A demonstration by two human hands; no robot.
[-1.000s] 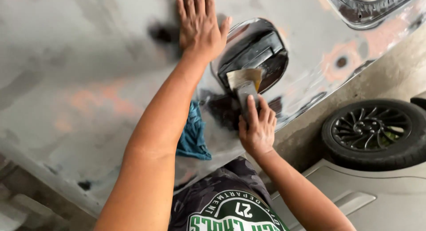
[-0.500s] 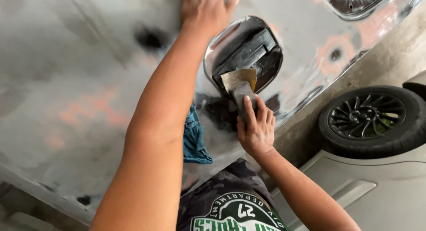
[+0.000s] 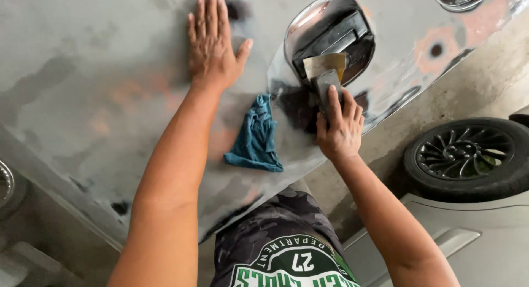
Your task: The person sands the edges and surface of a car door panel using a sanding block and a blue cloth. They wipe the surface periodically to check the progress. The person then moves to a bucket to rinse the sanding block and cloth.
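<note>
My left hand lies flat, fingers spread, on a sanded grey car body panel. My right hand grips a sanding block wrapped in tan sandpaper, pressing it on the panel just below an oval recessed opening with a shiny rim. A crumpled blue rag rests on the panel between my two forearms.
The panel shows patches of bare metal, pink primer and dark spots. A black tyre with an alloy wheel lies on the concrete floor to the right, beside a silver body part. My dark shorts and green printed shirt show at the bottom.
The view has shifted, so the rag and more of the panel's lower edge show. My left hand stays flat on the panel; my right hand still holds the block below the opening.
</note>
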